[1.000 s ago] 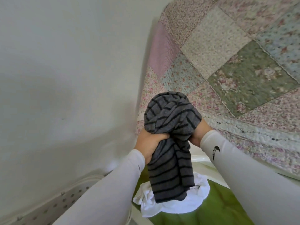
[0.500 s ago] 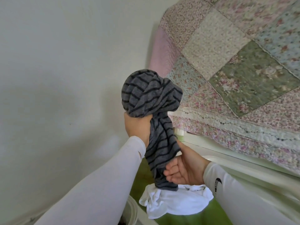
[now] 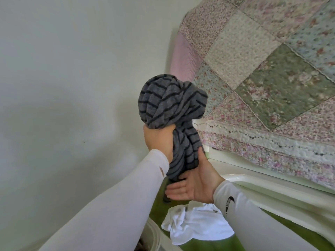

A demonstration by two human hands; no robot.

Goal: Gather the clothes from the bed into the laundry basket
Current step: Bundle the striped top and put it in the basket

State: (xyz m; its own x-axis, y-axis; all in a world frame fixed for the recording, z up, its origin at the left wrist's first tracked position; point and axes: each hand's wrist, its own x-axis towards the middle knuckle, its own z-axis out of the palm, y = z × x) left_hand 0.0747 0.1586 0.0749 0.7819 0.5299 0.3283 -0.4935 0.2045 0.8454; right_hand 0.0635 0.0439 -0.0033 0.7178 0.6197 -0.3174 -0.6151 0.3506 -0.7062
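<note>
The left hand (image 3: 159, 140) grips a bunched grey garment with thin dark stripes (image 3: 172, 104) around its middle, fingers curled tight into the cloth, so that a rounded wad bulges above the fist and a twisted tail hangs below it. The right hand (image 3: 194, 183) sits lower, palm turned up, fingers lying fairly straight beneath and against the hanging tail, with the thumb resting along the cloth's right side; it supports the cloth more than it clasps it. Both arms wear long white sleeves, the right one with a small dark logo near the wrist.

The garment is held in the air, beside the edge of the bed. Directly below the hands a crumpled white cloth (image 3: 195, 225) lies on a green surface (image 3: 226, 243). Whether that green surface is the inside of a basket cannot be told. A floral patchwork quilt (image 3: 262, 73) covers the bed on the right, above a pale frame (image 3: 262, 187). A plain white wall (image 3: 72, 69) fills the left.
</note>
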